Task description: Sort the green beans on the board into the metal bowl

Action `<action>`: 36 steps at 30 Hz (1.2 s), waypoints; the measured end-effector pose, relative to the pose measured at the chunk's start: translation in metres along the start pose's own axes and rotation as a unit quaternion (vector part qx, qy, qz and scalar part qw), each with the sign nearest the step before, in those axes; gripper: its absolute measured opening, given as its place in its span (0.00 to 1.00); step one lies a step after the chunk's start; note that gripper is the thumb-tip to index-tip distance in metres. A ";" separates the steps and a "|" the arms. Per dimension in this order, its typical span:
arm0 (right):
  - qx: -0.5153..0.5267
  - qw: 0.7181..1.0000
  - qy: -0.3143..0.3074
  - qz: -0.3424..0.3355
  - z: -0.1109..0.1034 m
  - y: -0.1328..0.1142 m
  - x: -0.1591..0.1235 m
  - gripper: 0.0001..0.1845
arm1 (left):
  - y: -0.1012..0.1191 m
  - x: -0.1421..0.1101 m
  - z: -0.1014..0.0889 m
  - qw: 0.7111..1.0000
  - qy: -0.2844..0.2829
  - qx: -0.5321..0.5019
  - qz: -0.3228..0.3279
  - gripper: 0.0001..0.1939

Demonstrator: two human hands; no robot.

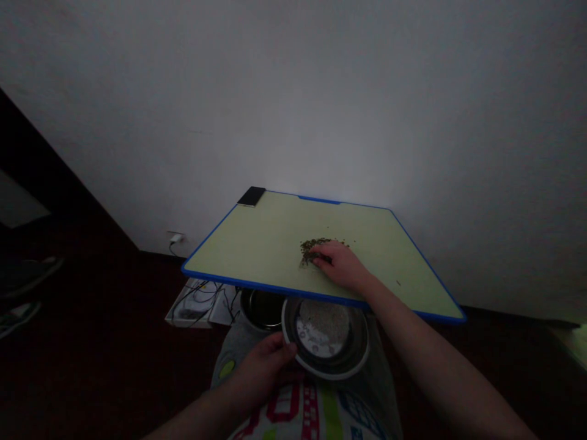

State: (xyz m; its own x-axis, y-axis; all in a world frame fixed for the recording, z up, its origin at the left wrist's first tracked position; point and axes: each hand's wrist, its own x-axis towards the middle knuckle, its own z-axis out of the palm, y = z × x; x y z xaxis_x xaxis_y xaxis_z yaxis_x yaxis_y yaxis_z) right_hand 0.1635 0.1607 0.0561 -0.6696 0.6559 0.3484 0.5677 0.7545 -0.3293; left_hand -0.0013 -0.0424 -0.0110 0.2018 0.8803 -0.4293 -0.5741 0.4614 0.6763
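My left hand grips the left rim of a round metal bowl on my lap, below the front edge of the table. Inside it is a pale layer of fine grains, too dim to name. Over the pale yellow tabletop, my right hand reaches down into a small heap of dark grains or seeds. Its fingers are curled close together at the near side of the heap. What lies between the fingertips is hard to make out.
The blue-edged table stands against a grey wall. A dark phone or tablet lies at its far left corner. Beneath the left side are a second metal pot, a white tray with cables, and a plugged-in charger.
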 end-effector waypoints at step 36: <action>0.182 0.980 -0.081 0.005 0.001 -0.010 -0.018 0.14 | 0.002 0.000 0.001 1.000 0.028 0.003 -0.013 0.21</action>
State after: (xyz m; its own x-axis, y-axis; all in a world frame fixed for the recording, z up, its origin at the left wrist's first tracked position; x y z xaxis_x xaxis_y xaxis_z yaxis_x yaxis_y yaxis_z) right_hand 0.1693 0.1419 0.0524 -0.7486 0.6292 0.2088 0.3864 0.6701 -0.6338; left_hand -0.0016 -0.0417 -0.0089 0.1716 0.8605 -0.4797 -0.5647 0.4849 0.6679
